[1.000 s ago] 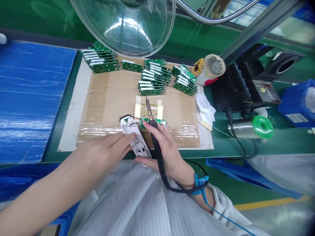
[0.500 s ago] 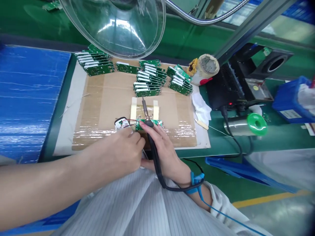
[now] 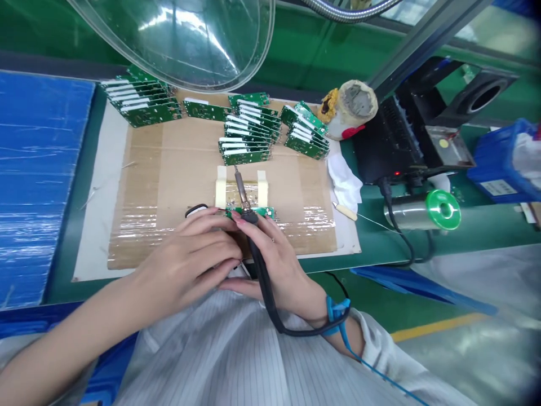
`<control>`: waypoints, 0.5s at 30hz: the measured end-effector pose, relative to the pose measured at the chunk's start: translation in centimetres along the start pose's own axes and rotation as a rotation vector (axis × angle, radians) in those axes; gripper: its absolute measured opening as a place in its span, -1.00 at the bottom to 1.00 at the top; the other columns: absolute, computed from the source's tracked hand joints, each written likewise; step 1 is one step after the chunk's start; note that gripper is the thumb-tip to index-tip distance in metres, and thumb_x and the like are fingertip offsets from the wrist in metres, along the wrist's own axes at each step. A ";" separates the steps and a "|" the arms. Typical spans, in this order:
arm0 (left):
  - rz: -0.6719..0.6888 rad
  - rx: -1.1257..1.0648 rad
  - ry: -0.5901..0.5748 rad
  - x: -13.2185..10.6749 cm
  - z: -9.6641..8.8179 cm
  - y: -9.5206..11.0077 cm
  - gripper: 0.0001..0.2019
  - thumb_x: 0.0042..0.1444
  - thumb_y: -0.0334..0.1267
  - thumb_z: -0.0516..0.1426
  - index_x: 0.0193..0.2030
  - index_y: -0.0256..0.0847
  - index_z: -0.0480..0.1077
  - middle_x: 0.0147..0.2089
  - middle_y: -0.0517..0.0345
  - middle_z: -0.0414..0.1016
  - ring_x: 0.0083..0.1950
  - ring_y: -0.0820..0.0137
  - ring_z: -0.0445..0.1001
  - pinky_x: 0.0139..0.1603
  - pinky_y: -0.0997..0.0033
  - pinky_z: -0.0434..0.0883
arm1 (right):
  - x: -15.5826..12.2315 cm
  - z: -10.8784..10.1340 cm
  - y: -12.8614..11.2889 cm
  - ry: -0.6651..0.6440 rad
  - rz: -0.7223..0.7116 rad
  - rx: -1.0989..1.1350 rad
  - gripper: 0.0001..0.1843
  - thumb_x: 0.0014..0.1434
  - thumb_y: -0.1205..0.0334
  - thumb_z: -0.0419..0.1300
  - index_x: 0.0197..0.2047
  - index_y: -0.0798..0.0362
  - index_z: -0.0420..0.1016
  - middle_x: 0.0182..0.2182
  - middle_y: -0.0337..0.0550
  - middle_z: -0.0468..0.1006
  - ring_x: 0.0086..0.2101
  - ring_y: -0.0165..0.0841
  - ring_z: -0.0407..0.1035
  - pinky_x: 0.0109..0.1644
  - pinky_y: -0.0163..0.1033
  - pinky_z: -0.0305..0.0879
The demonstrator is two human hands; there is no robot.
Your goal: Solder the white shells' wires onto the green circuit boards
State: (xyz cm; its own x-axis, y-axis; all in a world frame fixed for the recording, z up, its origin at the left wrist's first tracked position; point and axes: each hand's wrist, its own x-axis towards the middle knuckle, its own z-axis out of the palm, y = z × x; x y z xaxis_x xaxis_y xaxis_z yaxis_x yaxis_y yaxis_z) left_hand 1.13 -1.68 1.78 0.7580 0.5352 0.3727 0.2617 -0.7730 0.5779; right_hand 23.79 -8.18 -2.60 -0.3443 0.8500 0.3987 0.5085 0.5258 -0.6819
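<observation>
While my right hand (image 3: 281,262) grasps the soldering iron (image 3: 250,216), my left hand (image 3: 196,256) covers the white plastic casing (image 3: 239,271), though whether it grips I cannot tell.

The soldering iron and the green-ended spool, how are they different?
The soldering iron is long and thin; the green-ended spool is short and fat. The iron is in the right hand; the spool lies sideways on the table. Both have metallic-looking parts.
</observation>
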 end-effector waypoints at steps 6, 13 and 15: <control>-0.142 0.159 0.245 0.6 2.2 0.6 -0.87 0.38 -0.46 0.27 -0.05 -0.15 0.52 -0.03 0.03 0.63 0.18 0.10 0.60 0.32 -0.03 0.52 | -0.5 -2.2 -0.3 0.265 0.120 0.161 -0.32 0.50 0.17 0.37 0.57 -0.21 0.30 0.10 -0.16 0.80 0.10 -0.19 0.74 0.25 -0.01 0.73; -0.268 0.257 0.297 1.6 3.6 1.4 -0.91 0.36 -0.42 0.26 -0.18 -0.17 0.47 -0.01 -0.04 0.54 0.09 0.04 0.59 0.09 -0.04 0.52 | -1.9 -4.0 0.9 0.596 0.080 0.033 -0.75 0.57 -0.02 0.27 -0.01 -0.11 0.73 -0.37 -0.28 0.75 -0.47 -0.36 0.60 -0.45 -0.18 0.53; -0.286 0.265 0.290 1.6 3.6 1.5 -0.91 0.37 -0.41 0.25 -0.18 -0.16 0.47 0.00 -0.04 0.54 0.08 0.05 0.59 0.07 -0.03 0.52 | -1.7 -3.7 1.0 0.614 0.052 -0.002 -0.75 0.58 0.03 0.25 -0.08 -0.09 0.72 -0.44 -0.31 0.72 -0.52 -0.40 0.54 -0.49 -0.20 0.49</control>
State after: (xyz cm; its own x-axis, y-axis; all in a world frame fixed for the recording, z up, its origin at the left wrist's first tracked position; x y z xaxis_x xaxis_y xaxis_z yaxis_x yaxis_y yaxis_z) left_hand 4.87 -3.22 0.57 0.4457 0.7825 0.4348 0.6066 -0.6212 0.4961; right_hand 27.82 -8.97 -1.64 0.1982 0.7373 0.6458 0.5142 0.4827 -0.7089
